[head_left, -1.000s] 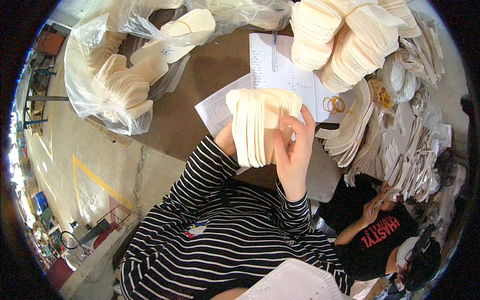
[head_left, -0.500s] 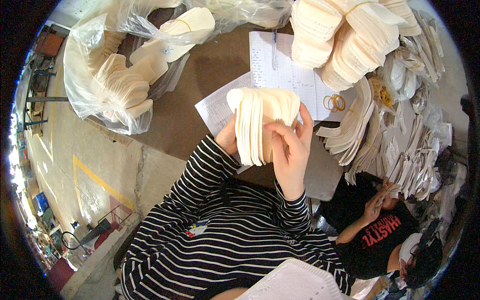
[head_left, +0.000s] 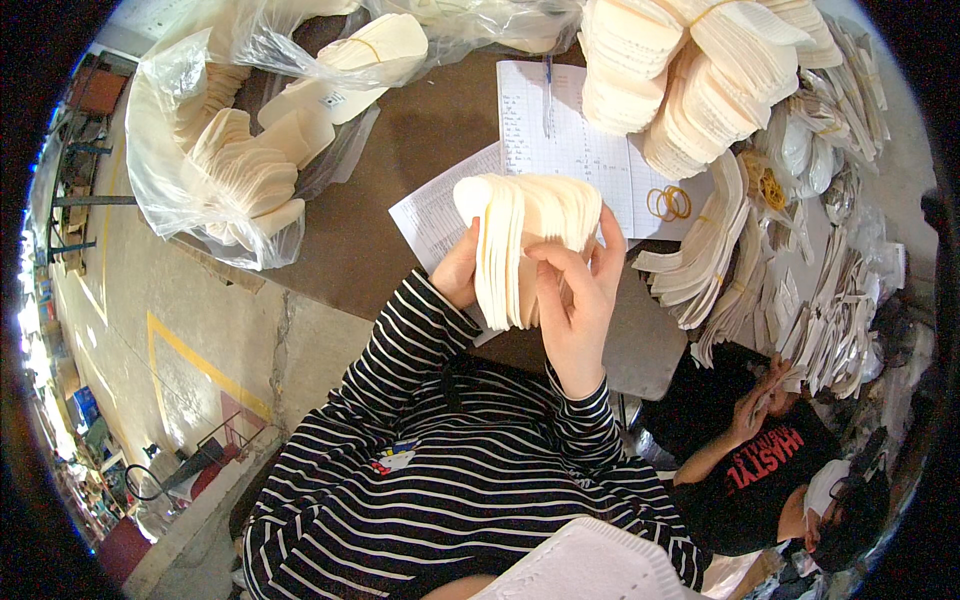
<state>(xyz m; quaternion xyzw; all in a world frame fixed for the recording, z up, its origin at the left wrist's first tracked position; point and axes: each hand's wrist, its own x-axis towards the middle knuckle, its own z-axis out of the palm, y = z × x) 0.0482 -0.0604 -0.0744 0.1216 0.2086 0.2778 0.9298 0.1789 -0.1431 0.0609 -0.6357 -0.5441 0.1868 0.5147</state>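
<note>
A thick stack of cream insole-shaped pieces (head_left: 525, 235) stands on edge above the brown table (head_left: 420, 150). My left hand (head_left: 458, 270) grips the stack from its left side. My right hand (head_left: 575, 300) wraps the right side, thumb pressed between the pieces and fingers curled over the far edge. Both sleeves are black-and-white striped.
Lined paper sheets with a pen (head_left: 560, 140) lie under the stack. Clear plastic bags of cream pieces (head_left: 230, 170) sit at the left. Bundled stacks (head_left: 690, 70) and rubber bands (head_left: 670, 203) lie at the right. A seated person in a black shirt (head_left: 760, 470) works at the lower right.
My right hand has shifted its fingers along the stack, thumb now pushed between pieces. The stack stays held in the same place.
</note>
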